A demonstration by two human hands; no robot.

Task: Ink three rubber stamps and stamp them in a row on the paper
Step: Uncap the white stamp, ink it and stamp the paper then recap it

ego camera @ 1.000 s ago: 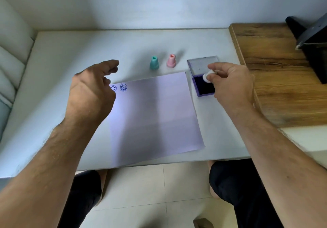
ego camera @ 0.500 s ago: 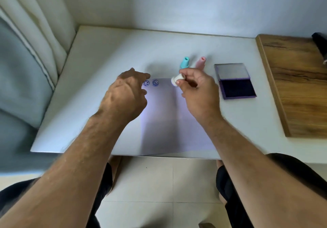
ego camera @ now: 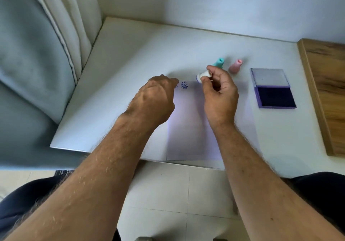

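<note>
My right hand point(ego camera: 219, 93) pinches a small white stamp point(ego camera: 202, 76), tilted with its blue inked face pointing left, just above the top edge of the white paper point(ego camera: 188, 125). Two round blue prints sit on the paper's top left; one print point(ego camera: 184, 85) is plain, the other is half hidden by my left hand point(ego camera: 155, 98). That hand rests fingers-down on the paper's left part, holding nothing. A teal stamp point(ego camera: 219, 62) and a pink stamp point(ego camera: 235, 66) stand upright behind the paper. The open purple ink pad point(ego camera: 275, 96) lies to the right.
The white table point(ego camera: 130, 57) meets a wall at the back. A wooden board point(ego camera: 328, 83) lies at the right edge. Grey-and-cream curtains point(ego camera: 46, 44) hang at the left. The table's near edge runs just below the paper.
My right hand has carried the white stamp from the ink pad leftward to the paper's top edge, right of the second print. The head camera has swung left. My left hand stays on the paper.
</note>
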